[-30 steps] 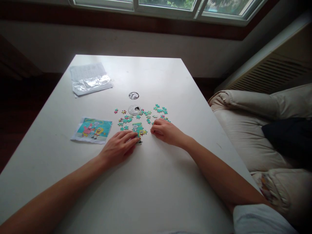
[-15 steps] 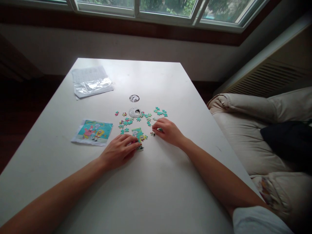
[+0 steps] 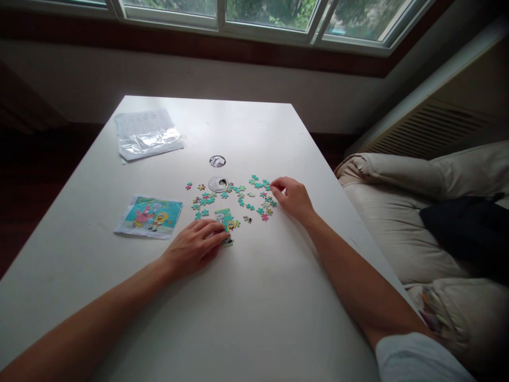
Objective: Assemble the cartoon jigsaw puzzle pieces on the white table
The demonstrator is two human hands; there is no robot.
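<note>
My left hand point(image 3: 199, 241) rests on a partly joined jigsaw puzzle point(image 3: 224, 216), its bent fingers together over the puzzle's left and lower side. They hide much of the picture; a yellow cartoon face shows at the right. My right hand point(image 3: 292, 197) is at the right edge of the loose pieces, thumb and index finger in a pinch beside the green jigsaw pieces point(image 3: 258, 185). Whatever lies between those fingertips is too small to make out. Just right of the puzzle lies a small piece with a dark spot point(image 3: 248, 219). Several pink and green pieces point(image 3: 265, 212) lie below my right hand.
Left of the puzzle lies a picture sheet point(image 3: 153, 217) with cartoon figures. A clear plastic bag with paper point(image 3: 149, 135) is at the table's far left. Two round inserts, one a metal ring point(image 3: 218, 183), sit mid-table. A beige sofa point(image 3: 382, 223) stands at the right.
My right hand has moved from beside the puzzle up and to the right, uncovering loose pieces and leaving the dark-spotted piece on the table. My left hand stays on the puzzle.
</note>
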